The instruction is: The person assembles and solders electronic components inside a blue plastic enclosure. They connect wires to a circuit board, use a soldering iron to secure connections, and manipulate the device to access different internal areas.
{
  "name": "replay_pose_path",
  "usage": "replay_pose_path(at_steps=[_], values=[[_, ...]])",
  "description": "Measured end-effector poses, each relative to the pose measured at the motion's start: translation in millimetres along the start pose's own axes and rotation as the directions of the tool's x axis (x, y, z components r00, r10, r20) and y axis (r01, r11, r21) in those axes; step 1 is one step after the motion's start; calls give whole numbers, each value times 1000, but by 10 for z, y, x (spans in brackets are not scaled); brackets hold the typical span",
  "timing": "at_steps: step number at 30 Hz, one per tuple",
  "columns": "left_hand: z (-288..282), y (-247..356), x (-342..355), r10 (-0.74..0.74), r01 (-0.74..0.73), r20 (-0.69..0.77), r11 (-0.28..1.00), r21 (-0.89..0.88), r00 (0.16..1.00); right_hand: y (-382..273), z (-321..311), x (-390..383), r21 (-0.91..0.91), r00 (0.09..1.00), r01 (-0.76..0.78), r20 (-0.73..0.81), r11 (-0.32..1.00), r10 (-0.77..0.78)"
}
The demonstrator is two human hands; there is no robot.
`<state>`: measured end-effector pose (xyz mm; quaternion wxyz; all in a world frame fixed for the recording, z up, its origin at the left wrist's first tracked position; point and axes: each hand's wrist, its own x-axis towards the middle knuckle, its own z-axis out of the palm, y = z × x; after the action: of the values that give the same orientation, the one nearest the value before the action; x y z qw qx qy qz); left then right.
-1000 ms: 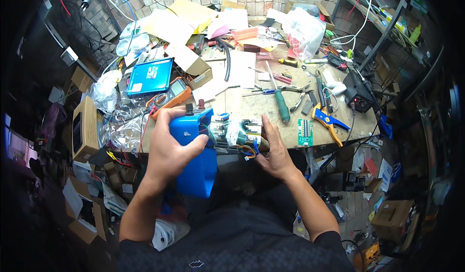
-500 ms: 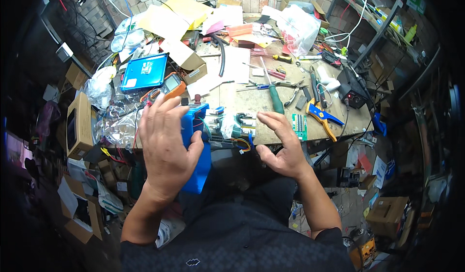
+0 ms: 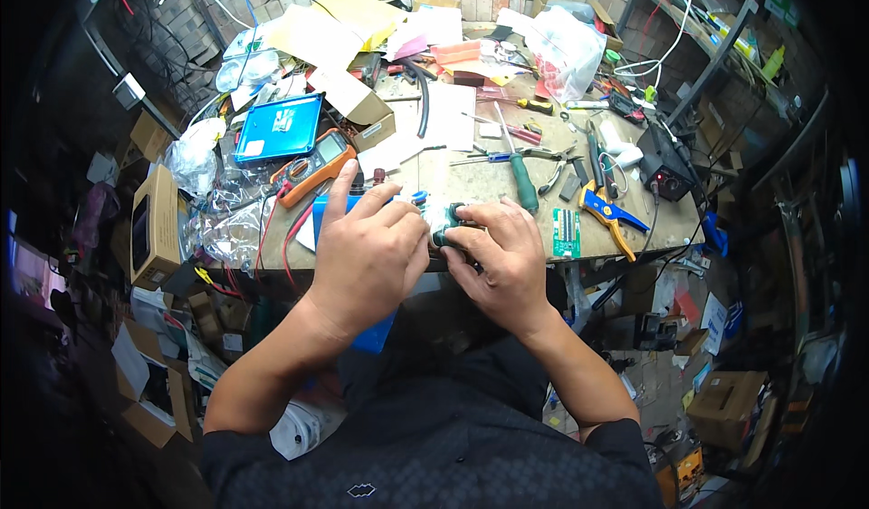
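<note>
A green and white battery pack (image 3: 440, 222) lies at the front edge of the bench, mostly covered by my hands. My right hand (image 3: 503, 260) is closed on its right end, thumb and fingers on a green cylinder-shaped part. From the other side my left hand (image 3: 367, 260) reaches in, its outer fingers raised and its thumb and forefinger closed against the pack, with those tips partly hidden. Beneath the left hand is an open blue case (image 3: 368, 339), extending below the bench edge. Right of my right hand lies a green circuit board (image 3: 567, 234).
An orange multimeter (image 3: 314, 168) and a blue lid (image 3: 278, 129) lie back left. A green-handled screwdriver (image 3: 522, 181), pliers (image 3: 554, 176) and blue-and-yellow wire strippers (image 3: 613, 219) spread rightward. A black box (image 3: 665, 161) stands on the right; papers and bags crowd the back.
Both hands have come together from either side and closed on the battery pack. They were spread open around it before. The view has shifted slightly.
</note>
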<state>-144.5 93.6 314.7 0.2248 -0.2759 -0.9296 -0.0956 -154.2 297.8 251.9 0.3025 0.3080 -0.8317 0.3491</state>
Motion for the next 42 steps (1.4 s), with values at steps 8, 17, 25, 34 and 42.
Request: replay_pose_path(at_steps=[8,17,25,34,42], values=[[-11,-212,177,84,-80,71,995,-57,994,40,5,-48,-62,996,91,18,994,-90],[-69,-280,338,119,-109,243,992,-55,963,96,56,-81,-57,993,116,25,992,-114],[-25,-356,475,79,-55,383,996,-75,920,115,41,-77,-55,990,137,39,989,-135],[29,-445,716,-68,155,458,976,-156,886,128,39,-85,-42,989,141,42,989,-139],[123,-465,934,-152,240,531,966,-100,833,119,37,-94,-29,992,119,36,992,-118]])
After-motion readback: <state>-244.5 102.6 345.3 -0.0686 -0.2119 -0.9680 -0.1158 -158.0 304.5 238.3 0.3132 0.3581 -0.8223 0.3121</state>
